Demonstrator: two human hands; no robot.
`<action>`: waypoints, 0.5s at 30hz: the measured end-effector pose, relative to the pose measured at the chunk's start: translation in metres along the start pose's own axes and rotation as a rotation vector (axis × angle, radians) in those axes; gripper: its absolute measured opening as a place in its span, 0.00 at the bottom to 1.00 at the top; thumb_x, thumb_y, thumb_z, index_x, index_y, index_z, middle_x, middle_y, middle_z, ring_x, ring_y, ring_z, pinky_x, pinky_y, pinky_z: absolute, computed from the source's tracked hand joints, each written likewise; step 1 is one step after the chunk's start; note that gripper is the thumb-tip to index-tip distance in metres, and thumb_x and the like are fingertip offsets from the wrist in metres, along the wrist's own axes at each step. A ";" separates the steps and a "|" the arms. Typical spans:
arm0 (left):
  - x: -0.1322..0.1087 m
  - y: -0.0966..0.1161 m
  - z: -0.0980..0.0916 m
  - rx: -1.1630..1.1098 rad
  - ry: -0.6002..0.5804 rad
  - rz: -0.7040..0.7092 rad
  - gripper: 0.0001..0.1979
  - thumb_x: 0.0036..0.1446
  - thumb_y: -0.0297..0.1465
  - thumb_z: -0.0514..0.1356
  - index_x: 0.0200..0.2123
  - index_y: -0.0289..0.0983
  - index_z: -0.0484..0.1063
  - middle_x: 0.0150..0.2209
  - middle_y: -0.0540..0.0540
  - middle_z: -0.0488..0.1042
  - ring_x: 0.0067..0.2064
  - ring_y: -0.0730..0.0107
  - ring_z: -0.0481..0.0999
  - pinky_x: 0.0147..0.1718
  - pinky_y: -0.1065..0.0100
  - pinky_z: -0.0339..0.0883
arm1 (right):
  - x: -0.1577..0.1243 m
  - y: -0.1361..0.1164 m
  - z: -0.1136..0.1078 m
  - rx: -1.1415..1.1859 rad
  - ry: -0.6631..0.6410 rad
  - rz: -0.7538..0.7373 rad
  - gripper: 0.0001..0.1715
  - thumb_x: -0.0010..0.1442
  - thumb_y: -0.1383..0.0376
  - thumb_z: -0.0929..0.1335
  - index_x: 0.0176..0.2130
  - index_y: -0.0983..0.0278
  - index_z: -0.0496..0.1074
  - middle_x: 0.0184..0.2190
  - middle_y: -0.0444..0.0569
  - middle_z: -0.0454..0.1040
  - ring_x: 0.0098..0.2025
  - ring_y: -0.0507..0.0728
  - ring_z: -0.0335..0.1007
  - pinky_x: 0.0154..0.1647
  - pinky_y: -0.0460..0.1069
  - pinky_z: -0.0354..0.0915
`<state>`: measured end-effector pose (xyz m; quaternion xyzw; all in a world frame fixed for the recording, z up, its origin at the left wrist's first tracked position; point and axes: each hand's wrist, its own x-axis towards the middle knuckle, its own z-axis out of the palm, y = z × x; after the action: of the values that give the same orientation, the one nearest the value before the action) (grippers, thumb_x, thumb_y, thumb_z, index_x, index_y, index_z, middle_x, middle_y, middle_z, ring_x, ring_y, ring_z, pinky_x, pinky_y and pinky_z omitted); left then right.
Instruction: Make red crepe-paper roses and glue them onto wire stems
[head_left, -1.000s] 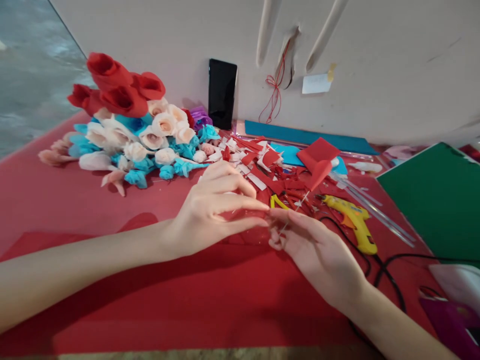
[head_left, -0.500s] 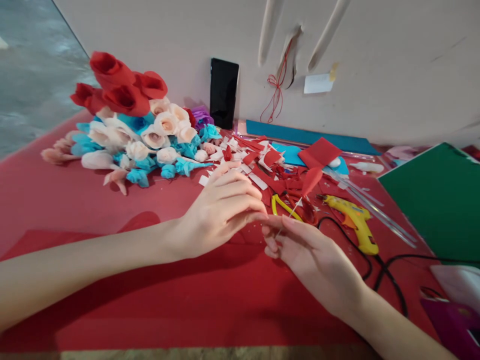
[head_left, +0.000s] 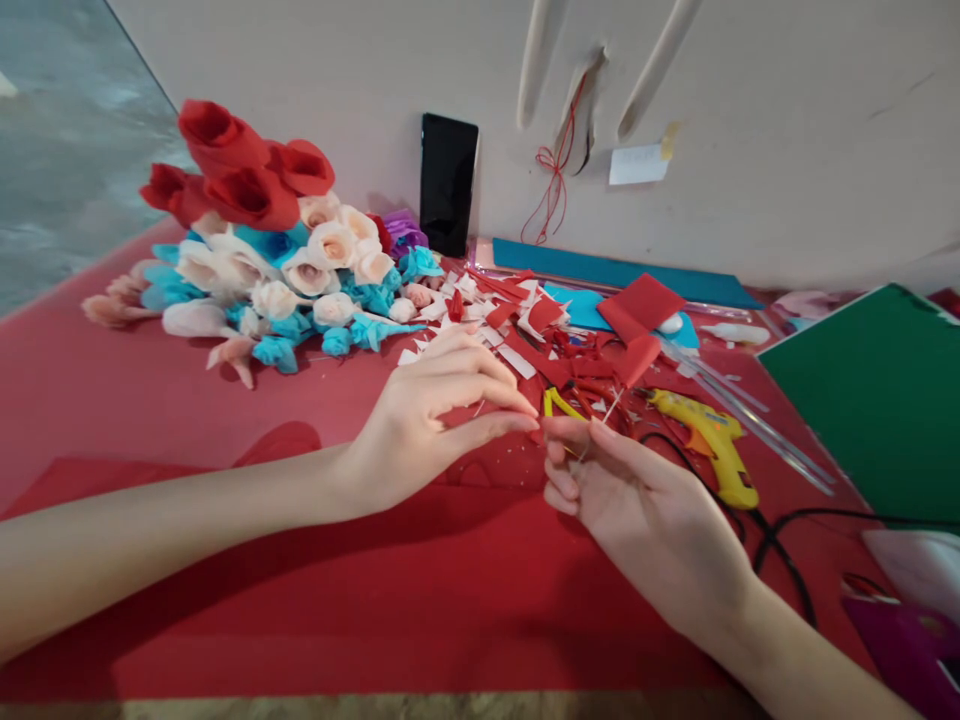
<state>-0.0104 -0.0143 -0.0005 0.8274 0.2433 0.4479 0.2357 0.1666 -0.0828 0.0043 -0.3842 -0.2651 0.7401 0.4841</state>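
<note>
My right hand (head_left: 637,500) pinches a thin pale stem (head_left: 612,408) between thumb and fingers. At the stem's upper end is a small folded red paper piece (head_left: 637,360), tilted up and to the right. My left hand (head_left: 427,420) is closed in a pinch, thumb and fingertips together close to the right fingertips; what it holds, if anything, is too small to make out. Beneath both hands lies a large red sheet (head_left: 375,600). Just behind the fingers are yellow-handled pliers (head_left: 562,403).
Paper flowers (head_left: 300,250) are heaped at the left. A black phone (head_left: 448,185) leans on the wall. Paper scraps (head_left: 517,310) lie behind my hands. A yellow glue gun (head_left: 709,440), its black cable, clear sticks (head_left: 757,420) and a green board (head_left: 877,400) are at the right.
My right hand has moved slightly right, carrying the stem and red paper piece with it. My left thumb and fingertips have come together, and the left hand has shifted a little left.
</note>
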 end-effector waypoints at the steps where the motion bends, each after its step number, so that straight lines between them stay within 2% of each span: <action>1: 0.000 0.000 0.000 -0.019 -0.006 -0.017 0.01 0.53 0.28 0.60 0.30 0.38 0.72 0.29 0.51 0.73 0.35 0.72 0.69 0.44 0.64 0.63 | 0.000 0.000 0.000 0.001 -0.004 -0.005 0.17 0.61 0.62 0.60 0.38 0.65 0.75 0.30 0.47 0.67 0.27 0.48 0.59 0.30 0.44 0.58; 5: 0.001 0.000 0.001 -0.070 -0.020 -0.112 0.03 0.55 0.30 0.59 0.29 0.37 0.70 0.30 0.51 0.72 0.36 0.74 0.69 0.43 0.68 0.63 | -0.001 -0.003 0.002 -0.012 0.003 -0.004 0.18 0.61 0.62 0.59 0.36 0.65 0.76 0.30 0.48 0.67 0.27 0.48 0.59 0.29 0.45 0.58; 9: 0.002 -0.002 0.002 -0.050 -0.055 -0.266 0.07 0.62 0.31 0.50 0.32 0.36 0.64 0.28 0.51 0.69 0.31 0.76 0.69 0.32 0.73 0.63 | 0.000 -0.006 0.002 0.018 -0.013 0.019 0.18 0.61 0.63 0.58 0.30 0.65 0.74 0.29 0.47 0.68 0.26 0.49 0.59 0.27 0.45 0.58; 12: 0.004 -0.006 0.003 0.055 -0.104 -0.250 0.10 0.63 0.30 0.45 0.30 0.36 0.59 0.26 0.51 0.65 0.28 0.77 0.66 0.30 0.74 0.61 | 0.001 -0.007 0.002 0.066 -0.022 0.023 0.18 0.61 0.64 0.58 0.27 0.65 0.71 0.31 0.47 0.69 0.26 0.49 0.59 0.27 0.45 0.58; 15: 0.006 -0.011 0.004 0.129 -0.124 -0.200 0.10 0.61 0.29 0.48 0.26 0.36 0.58 0.24 0.53 0.62 0.26 0.77 0.61 0.30 0.73 0.59 | 0.001 -0.008 0.003 0.078 -0.026 0.021 0.18 0.61 0.64 0.57 0.25 0.65 0.69 0.35 0.48 0.71 0.26 0.49 0.60 0.27 0.45 0.59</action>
<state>-0.0057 -0.0026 -0.0053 0.8387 0.3376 0.3535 0.2402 0.1681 -0.0785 0.0115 -0.3583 -0.2384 0.7598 0.4873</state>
